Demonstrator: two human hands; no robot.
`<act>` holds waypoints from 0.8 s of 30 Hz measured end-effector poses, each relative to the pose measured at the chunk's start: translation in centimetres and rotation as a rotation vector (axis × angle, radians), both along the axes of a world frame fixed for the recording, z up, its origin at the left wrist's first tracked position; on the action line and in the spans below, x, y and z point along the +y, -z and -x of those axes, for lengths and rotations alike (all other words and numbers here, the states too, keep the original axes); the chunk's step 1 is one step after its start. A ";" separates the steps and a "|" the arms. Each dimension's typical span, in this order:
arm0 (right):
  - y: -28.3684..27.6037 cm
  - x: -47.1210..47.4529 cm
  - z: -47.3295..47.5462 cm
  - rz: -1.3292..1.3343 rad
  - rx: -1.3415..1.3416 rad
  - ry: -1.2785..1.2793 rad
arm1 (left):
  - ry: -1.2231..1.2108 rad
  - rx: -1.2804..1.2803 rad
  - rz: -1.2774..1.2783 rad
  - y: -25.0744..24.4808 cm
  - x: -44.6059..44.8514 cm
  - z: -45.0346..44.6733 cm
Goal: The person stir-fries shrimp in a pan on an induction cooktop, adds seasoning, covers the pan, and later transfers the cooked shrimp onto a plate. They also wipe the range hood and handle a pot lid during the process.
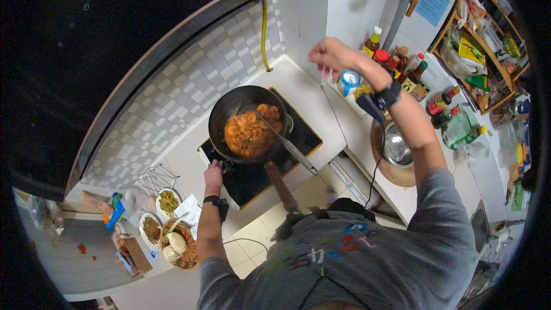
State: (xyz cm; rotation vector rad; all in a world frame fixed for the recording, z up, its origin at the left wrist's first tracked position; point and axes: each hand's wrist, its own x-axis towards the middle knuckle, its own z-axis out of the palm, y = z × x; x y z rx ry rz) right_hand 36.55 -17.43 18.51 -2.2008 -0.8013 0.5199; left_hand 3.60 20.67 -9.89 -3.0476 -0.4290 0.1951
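Note:
A dark wok (216, 125) sits on the black glass cooktop (254, 185). Chunks of food in orange-red sauce (249, 133) fill its bottom, and a metal-handled spatula (297, 155) leans in it over the near rim. My left hand (214, 176) is at the cooktop's left edge, just below the wok; what its fingertips touch is unclear. Off to the upper right, my right hand (330, 54) is raised, blurred, over pale containers near the tiled wall corner. Its fingers point down and may touch one. A jar with a blue-and-white lid (349, 81) stands just below that hand.
Seasoning bottles (400, 62) crowd the right counter. A metal bowl (397, 146) rests in a larger round brown vessel (385, 174). Left are two plates of food (168, 202), a wire rack (157, 179) and a wicker basket (189, 249). The wok's wooden handle (280, 187) extends toward my body.

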 end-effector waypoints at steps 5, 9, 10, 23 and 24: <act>-1.7 6.6 -9.0 -0.131 0.039 0.052 | 0.082 -0.031 -0.078 0.7 0.2 0.2; -2.6 10.8 -15.2 -0.332 -0.072 0.111 | 0.099 0.062 -0.103 0.1 0.2 -0.1; -2.6 11.7 -16.5 -0.374 -0.096 0.146 | 0.040 0.041 -0.075 -0.2 -0.1 -0.4; 1.8 17.7 -28.9 -0.578 -1.269 0.086 | -0.668 -0.573 0.551 -0.9 -17.9 12.5; 2.1 17.8 -29.2 -0.572 -1.292 0.059 | -0.737 -0.526 0.594 -0.6 -19.5 13.7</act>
